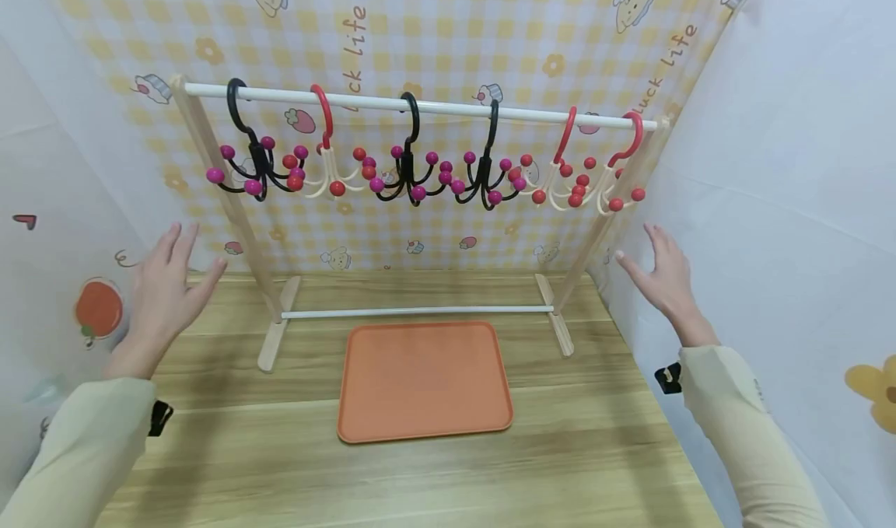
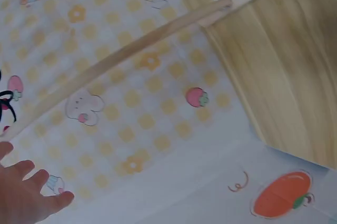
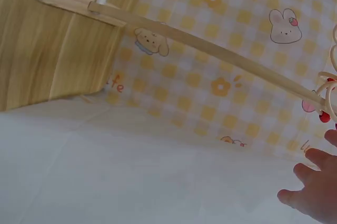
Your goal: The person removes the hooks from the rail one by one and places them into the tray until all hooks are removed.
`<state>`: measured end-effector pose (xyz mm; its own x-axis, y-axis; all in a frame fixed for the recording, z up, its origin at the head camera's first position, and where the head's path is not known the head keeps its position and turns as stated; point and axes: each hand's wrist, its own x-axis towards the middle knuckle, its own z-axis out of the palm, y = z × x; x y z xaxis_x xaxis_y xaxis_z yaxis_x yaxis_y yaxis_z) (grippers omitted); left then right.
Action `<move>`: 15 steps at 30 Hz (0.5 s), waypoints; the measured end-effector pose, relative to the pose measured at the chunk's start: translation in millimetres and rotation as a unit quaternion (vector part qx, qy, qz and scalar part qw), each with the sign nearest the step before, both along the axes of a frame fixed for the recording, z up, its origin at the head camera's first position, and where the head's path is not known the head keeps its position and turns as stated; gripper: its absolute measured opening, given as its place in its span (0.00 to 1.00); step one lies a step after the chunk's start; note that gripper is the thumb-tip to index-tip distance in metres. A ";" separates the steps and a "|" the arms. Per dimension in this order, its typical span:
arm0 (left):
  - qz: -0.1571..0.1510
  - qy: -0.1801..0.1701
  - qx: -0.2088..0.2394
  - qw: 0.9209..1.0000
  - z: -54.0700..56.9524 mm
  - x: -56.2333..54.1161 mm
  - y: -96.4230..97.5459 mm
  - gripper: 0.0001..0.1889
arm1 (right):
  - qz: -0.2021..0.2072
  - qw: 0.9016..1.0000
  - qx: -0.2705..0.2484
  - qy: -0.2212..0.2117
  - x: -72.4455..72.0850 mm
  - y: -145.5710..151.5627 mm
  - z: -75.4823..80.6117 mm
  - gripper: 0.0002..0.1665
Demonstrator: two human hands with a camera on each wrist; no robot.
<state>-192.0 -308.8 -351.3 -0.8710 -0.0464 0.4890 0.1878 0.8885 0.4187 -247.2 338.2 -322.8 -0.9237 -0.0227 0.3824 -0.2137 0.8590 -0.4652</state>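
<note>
My left hand (image 1: 162,293) is raised at the left of a small wooden rack, fingers spread, holding nothing. On the other side my right hand (image 1: 665,277) is held up the same way, also with nothing in it. Multi-arm hanger hooks hang in a row from the rack's white top rail (image 1: 448,108). Three are black with magenta ball tips, such as the leftmost black hook (image 1: 257,159); three are cream with red tops and red balls, such as the rightmost red-and-cream hook (image 1: 633,135). Each wrist view shows its hand beside a rack post.
An orange tray (image 1: 425,380) lies on the wood-grain table (image 1: 280,466) in front of the rack. A white lower bar (image 1: 420,311) joins the rack's feet (image 1: 269,345). Yellow checked cloth (image 1: 448,15) covers the back, with pale sheets (image 1: 805,201) at both sides.
</note>
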 end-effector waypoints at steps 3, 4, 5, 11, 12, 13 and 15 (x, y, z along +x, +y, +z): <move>-0.011 0.060 0.075 0.995 11.9 0.7 9.5 0.29 | -0.005 0.997 -0.082 0.012 0.6 -2.5 6.3 0.39; -0.014 0.074 0.101 0.992 16.5 1.0 12.6 0.29 | -0.010 0.994 -0.109 0.014 0.5 -3.8 8.4 0.39; -0.015 0.088 0.123 0.988 21.2 1.0 15.8 0.28 | -0.015 0.990 -0.137 0.017 -0.3 -4.7 10.0 0.38; -0.013 0.120 0.207 0.971 45.9 -1.1 32.0 0.25 | -0.023 0.957 -0.287 0.036 -35.7 21.6 -10.0 0.35; -0.013 0.117 0.213 0.970 49.4 -1.6 34.0 0.25 | -0.022 0.948 -0.315 0.043 -48.0 32.9 -19.1 0.34; -0.014 0.116 0.219 0.969 52.9 -2.1 35.8 0.25 | -0.022 0.941 -0.334 0.049 -63.2 46.9 -29.9 0.33; -0.016 0.116 0.226 0.967 60.1 -3.2 39.2 0.24 | -0.039 0.939 -0.335 0.061 -90.8 71.0 -46.1 0.31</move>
